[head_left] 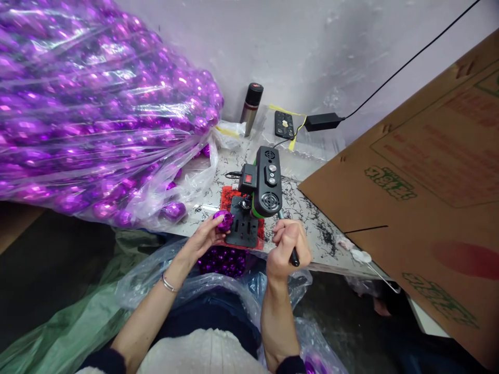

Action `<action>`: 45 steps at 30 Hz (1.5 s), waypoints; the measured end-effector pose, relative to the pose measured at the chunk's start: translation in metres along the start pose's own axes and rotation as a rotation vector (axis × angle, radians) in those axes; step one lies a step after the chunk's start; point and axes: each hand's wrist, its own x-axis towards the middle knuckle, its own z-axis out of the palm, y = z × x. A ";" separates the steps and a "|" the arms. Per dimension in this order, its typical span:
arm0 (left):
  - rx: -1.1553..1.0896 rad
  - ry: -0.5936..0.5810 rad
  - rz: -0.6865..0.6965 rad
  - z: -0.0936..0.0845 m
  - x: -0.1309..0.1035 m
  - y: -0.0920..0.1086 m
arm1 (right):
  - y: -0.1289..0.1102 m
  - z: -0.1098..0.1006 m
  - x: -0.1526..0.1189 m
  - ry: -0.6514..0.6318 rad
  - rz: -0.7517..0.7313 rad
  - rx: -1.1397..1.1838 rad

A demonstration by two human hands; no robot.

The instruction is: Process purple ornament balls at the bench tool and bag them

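Note:
Between the fingers of my left hand (206, 235) is a shiny purple ball ornament (223, 221), held at the left side of a small black bench machine (268, 182). My right hand (289, 243) is wrapped round the black-tipped lever handle (295, 258) at the machine's front right. A small box with a red switch (248, 178) sits on the machine's left side. The slotted black base plate (244, 234) rests on a red patch (260, 240) of the tabletop. Below the table edge, more purple balls (222, 261) lie in a clear plastic bag (156, 283) near my lap.
A large clear bag of purple balls (117, 119) fills the left. A big cardboard box (421, 197) leans in from the right. Behind the machine are a bottle (252, 106), a phone (284, 124) and a power adapter (323, 122). Black scraps (325, 234) litter the table.

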 end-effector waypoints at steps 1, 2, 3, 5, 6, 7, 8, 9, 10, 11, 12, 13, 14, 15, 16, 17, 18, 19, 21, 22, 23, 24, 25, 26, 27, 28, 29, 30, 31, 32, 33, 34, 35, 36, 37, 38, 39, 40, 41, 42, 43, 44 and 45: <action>0.056 0.030 0.054 0.001 0.001 -0.002 | 0.000 0.000 0.000 -0.007 0.000 0.001; 0.116 0.063 0.112 0.003 0.003 -0.004 | 0.001 -0.001 -0.001 -0.013 -0.002 0.001; 0.181 0.091 0.167 0.004 0.006 -0.005 | 0.001 -0.001 -0.001 -0.017 -0.005 0.000; 0.322 0.106 0.256 0.008 0.011 -0.009 | 0.001 -0.002 -0.002 -0.020 -0.009 0.004; 0.396 0.095 0.287 0.010 0.014 -0.012 | 0.001 -0.002 -0.002 -0.023 -0.009 0.009; 0.472 0.083 0.316 0.011 0.016 -0.014 | 0.001 -0.003 -0.002 -0.029 -0.008 0.013; 0.551 0.078 0.346 0.013 0.018 -0.016 | 0.001 -0.003 -0.003 -0.036 -0.007 0.017; 0.636 0.079 0.378 0.014 0.020 -0.018 | 0.001 -0.004 -0.003 -0.043 -0.008 0.018; 0.730 0.083 0.414 0.014 0.021 -0.019 | 0.001 -0.004 -0.003 -0.050 -0.009 0.016; 0.827 0.088 0.456 0.015 0.022 -0.021 | 0.001 -0.004 -0.004 -0.055 -0.010 0.012; 0.921 0.087 0.504 0.015 0.022 -0.022 | 0.001 -0.004 -0.004 -0.055 -0.013 0.006; 1.002 0.080 0.554 0.015 0.023 -0.023 | 0.002 -0.004 -0.004 -0.054 -0.014 -0.002; 1.065 0.070 0.602 0.015 0.023 -0.024 | 0.002 -0.004 -0.005 -0.052 -0.013 -0.009; 1.111 0.061 0.645 0.015 0.024 -0.025 | 0.002 -0.004 -0.005 -0.050 -0.012 -0.014; 1.145 0.054 0.682 0.015 0.025 -0.026 | 0.002 -0.004 -0.006 -0.049 -0.012 -0.017; 1.169 0.051 0.715 0.017 0.026 -0.028 | 0.002 -0.004 -0.006 -0.049 -0.011 -0.019; 1.187 0.051 0.744 0.018 0.027 -0.031 | 0.002 -0.004 -0.007 -0.048 -0.011 -0.018; 1.199 0.053 0.770 0.020 0.029 -0.033 | 0.002 -0.004 -0.007 -0.047 -0.012 -0.015; 1.208 0.068 0.806 0.024 0.032 -0.039 | 0.002 -0.004 -0.007 -0.046 -0.016 -0.007; 1.206 0.080 0.817 0.026 0.034 -0.042 | 0.002 -0.005 -0.007 -0.048 -0.018 -0.003; 1.200 0.091 0.825 0.028 0.036 -0.045 | 0.002 -0.005 -0.007 -0.052 -0.020 -0.002; 1.191 0.101 0.831 0.029 0.038 -0.048 | 0.002 -0.005 -0.007 -0.059 -0.023 -0.004; 1.181 0.107 0.837 0.029 0.039 -0.050 | 0.002 -0.005 -0.007 -0.066 -0.026 -0.006; 1.172 0.107 0.842 0.028 0.040 -0.052 | 0.003 -0.006 -0.007 -0.071 -0.030 -0.007; 1.165 0.101 0.846 0.027 0.041 -0.053 | 0.003 -0.006 -0.007 -0.073 -0.035 -0.006; 1.160 0.092 0.850 0.026 0.041 -0.054 | 0.003 -0.007 -0.007 -0.073 -0.039 -0.004; 1.158 0.084 0.852 0.024 0.041 -0.055 | 0.004 -0.007 -0.008 -0.070 -0.041 -0.001; 1.157 0.077 0.856 0.023 0.041 -0.056 | 0.005 -0.007 -0.010 -0.065 -0.042 -0.001; 1.158 0.072 0.860 0.022 0.041 -0.056 | 0.006 -0.007 -0.012 -0.063 -0.041 -0.007; 1.160 0.069 0.864 0.021 0.041 -0.057 | 0.008 -0.007 -0.015 -0.063 -0.040 -0.015; 1.164 0.066 0.869 0.021 0.041 -0.057 | 0.011 -0.007 -0.019 -0.063 -0.040 -0.024; 1.169 0.064 0.873 0.020 0.040 -0.057 | 0.015 -0.006 -0.023 -0.061 -0.042 -0.029; 1.174 0.062 0.876 0.021 0.040 -0.057 | 0.019 -0.005 -0.029 -0.057 -0.044 -0.028; 1.179 0.062 0.877 0.021 0.040 -0.057 | 0.023 -0.004 -0.035 -0.049 -0.050 -0.021; 1.184 0.063 0.876 0.021 0.040 -0.057 | 0.028 -0.002 -0.041 -0.038 -0.056 -0.009; 1.188 0.065 0.873 0.022 0.040 -0.057 | 0.033 -0.001 -0.046 -0.026 -0.062 0.003; 1.191 0.068 0.869 0.022 0.040 -0.057 | 0.037 0.001 -0.051 -0.014 -0.066 0.014; 1.193 0.072 0.864 0.022 0.040 -0.057 | 0.041 0.003 -0.055 -0.001 -0.069 0.021; 1.194 0.076 0.858 0.022 0.040 -0.057 | 0.044 0.005 -0.057 0.011 -0.072 0.024; 1.194 0.079 0.854 0.023 0.040 -0.057 | 0.046 0.007 -0.059 0.025 -0.077 0.024; 1.193 0.081 0.851 0.023 0.040 -0.057 | 0.047 0.009 -0.059 0.039 -0.086 0.023; 1.192 0.081 0.850 0.023 0.040 -0.057 | 0.047 0.010 -0.059 0.053 -0.098 0.022; 1.189 0.080 0.851 0.023 0.039 -0.057 | 0.048 0.011 -0.058 0.066 -0.110 0.022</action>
